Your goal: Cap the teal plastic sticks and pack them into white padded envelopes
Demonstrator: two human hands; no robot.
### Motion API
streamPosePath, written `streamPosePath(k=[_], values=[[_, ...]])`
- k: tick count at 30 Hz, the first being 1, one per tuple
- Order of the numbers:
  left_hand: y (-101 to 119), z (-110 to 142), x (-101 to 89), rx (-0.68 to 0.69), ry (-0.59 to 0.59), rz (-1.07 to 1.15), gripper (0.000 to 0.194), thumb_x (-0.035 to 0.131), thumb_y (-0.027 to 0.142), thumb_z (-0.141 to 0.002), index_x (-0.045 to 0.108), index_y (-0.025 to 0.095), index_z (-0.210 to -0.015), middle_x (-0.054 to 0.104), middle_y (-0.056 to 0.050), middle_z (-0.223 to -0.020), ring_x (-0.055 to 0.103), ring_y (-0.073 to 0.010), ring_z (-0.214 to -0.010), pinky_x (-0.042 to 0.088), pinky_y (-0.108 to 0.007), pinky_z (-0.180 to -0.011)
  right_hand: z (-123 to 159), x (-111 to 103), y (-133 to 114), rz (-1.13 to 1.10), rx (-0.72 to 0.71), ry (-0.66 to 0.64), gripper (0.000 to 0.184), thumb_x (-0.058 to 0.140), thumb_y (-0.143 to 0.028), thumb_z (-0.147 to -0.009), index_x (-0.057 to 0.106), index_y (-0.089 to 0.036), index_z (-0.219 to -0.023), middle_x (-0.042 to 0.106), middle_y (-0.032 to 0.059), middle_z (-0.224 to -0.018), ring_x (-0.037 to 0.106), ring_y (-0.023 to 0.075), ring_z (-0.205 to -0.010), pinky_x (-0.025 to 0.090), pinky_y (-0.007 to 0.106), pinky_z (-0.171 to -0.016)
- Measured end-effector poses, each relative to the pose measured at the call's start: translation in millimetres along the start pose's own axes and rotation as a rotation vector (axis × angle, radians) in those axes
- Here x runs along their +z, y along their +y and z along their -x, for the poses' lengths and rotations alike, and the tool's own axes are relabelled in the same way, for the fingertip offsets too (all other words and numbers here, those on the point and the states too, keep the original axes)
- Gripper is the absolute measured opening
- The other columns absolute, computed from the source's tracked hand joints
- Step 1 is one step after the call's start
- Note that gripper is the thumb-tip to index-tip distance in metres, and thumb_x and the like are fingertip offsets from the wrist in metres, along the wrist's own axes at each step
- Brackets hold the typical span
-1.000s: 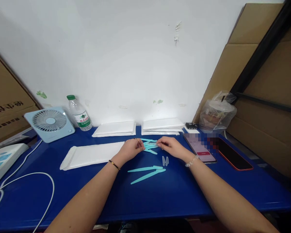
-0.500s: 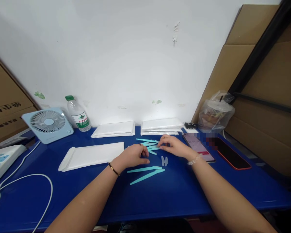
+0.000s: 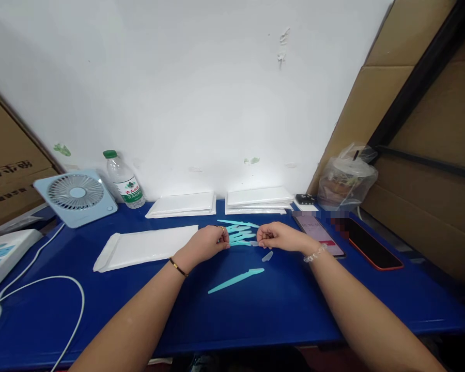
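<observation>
1. Wall [image 3: 189,103]: white, with scuffs, rising behind the table.
2. Table [image 3: 279,310]: blue top, bearing the items below.
3. Cardboard [image 3: 387,85]: upright at the right; a printed box [image 3: 8,150] stands at the far left.
4. Fan [image 3: 77,199]: pale blue, tilted back, at the left; near it, a white power strip [image 3: 8,253] and cable [image 3: 81,294].
5. Pack [image 3: 151,248]: white and flat, lying beside the left hand. Behind it, 2 stacks of like packs, the left stack [image 3: 184,203] and the right stack [image 3: 259,199], lie near the wall.
6. Cup [image 3: 344,178]: lidded, inside a clear bag, at the back right.
7. Phones: 2, flat at the right; 1 with a lit screen [image 3: 315,232], 1 dark with a red edge [image 3: 372,245].
8. Left hand [image 3: 207,242]: thumb and forefinger pinching the held razor [image 3: 241,243], remaining fingers curled. A bracelet circles the wrist.
9. Right hand [image 3: 281,236]: fingertips together, pinching the held cap [image 3: 254,243] at the razor's tip. Beads circle the wrist.
10. Bottle [image 3: 127,186]: clear, green-topped, upright beside the fan.
11. Razors: teal; a loose heap [image 3: 240,227] between the hands, and 1 lone razor [image 3: 235,281] nearer the viewer.
12. Loose cap [image 3: 267,256]: translucent, on the table just below the right hand.
</observation>
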State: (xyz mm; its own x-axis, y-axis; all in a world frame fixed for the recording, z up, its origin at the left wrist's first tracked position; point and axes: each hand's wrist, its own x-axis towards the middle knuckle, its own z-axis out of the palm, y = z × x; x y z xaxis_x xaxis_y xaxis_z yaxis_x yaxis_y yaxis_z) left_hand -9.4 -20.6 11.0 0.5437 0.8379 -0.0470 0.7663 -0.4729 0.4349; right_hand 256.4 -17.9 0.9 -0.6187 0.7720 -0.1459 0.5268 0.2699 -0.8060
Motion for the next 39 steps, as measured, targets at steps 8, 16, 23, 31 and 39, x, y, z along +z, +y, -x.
streamPosePath(k=[8, 16, 23, 31, 39], values=[[-3.0, -0.5, 0.2, 0.009, 0.016, 0.005, 0.012, 0.055, 0.032, -0.079, 0.063, 0.022, -0.077, 0.065, 0.0, -0.078, 0.057, -0.0156, -0.068, 0.035, -0.024, -0.056, -2.4, 3.5, 0.3, -0.016, 0.045, 0.056, 0.019, 0.06, -0.032, -0.076, 0.061, -0.014, -0.08, 0.062, 0.0029, -0.072, 0.057, 0.0129, -0.064, 0.045, 0.023, -0.058], [9.0, -4.5, 6.5, 0.038, 0.033, -0.033, 0.012, 0.055, 0.03, -0.079, 0.062, 0.021, -0.076, 0.065, -0.002, -0.078, 0.057, -0.0165, -0.069, 0.036, -0.026, -0.058, -7.9, 13.2, -3.8, 0.059, -0.032, 0.116, 0.016, 0.056, -0.03, -0.078, 0.061, -0.015, -0.078, 0.06, 0.0005, -0.066, 0.052, 0.0112, -0.058, 0.041, 0.022, -0.054], [12.3, -13.0, 12.8, 0.002, 0.235, -0.096, 0.018, 0.057, 0.03, -0.08, 0.063, 0.02, -0.094, 0.065, -0.006, -0.096, 0.056, -0.0221, -0.093, 0.041, -0.03, -0.079, -7.2, 6.5, -2.3, 0.118, -0.021, 0.284, 0.019, 0.056, -0.032, -0.08, 0.063, -0.015, -0.085, 0.062, 0.002, -0.07, 0.055, 0.0123, -0.062, 0.042, 0.023, -0.057], [37.6, 16.0, 13.1, 0.097, -0.204, 0.016, 0.026, 0.073, 0.043, -0.062, 0.066, 0.024, -0.078, 0.065, 0.0, -0.075, 0.056, -0.016, -0.064, 0.034, -0.025, -0.052, 11.9, -6.8, -5.3, 0.305, -0.077, -0.045, 0.02, 0.073, -0.034, -0.064, 0.069, -0.018, -0.075, 0.062, 0.0023, -0.082, 0.053, 0.0112, -0.063, 0.041, 0.021, -0.055], [18.3, 6.6, 14.7, -0.008, -0.102, 0.004, 0.009, 0.062, 0.03, -0.073, 0.065, 0.022, -0.071, 0.066, 0.0, -0.072, 0.056, -0.0154, -0.063, 0.032, -0.025, -0.051, 5.7, -1.6, 3.5, -0.038, 0.132, -0.133, 0.03, 0.071, -0.042, -0.067, 0.066, -0.014, -0.077, 0.063, 0.0009, -0.058, 0.061, 0.0138, -0.054, 0.045, 0.022, -0.051]])
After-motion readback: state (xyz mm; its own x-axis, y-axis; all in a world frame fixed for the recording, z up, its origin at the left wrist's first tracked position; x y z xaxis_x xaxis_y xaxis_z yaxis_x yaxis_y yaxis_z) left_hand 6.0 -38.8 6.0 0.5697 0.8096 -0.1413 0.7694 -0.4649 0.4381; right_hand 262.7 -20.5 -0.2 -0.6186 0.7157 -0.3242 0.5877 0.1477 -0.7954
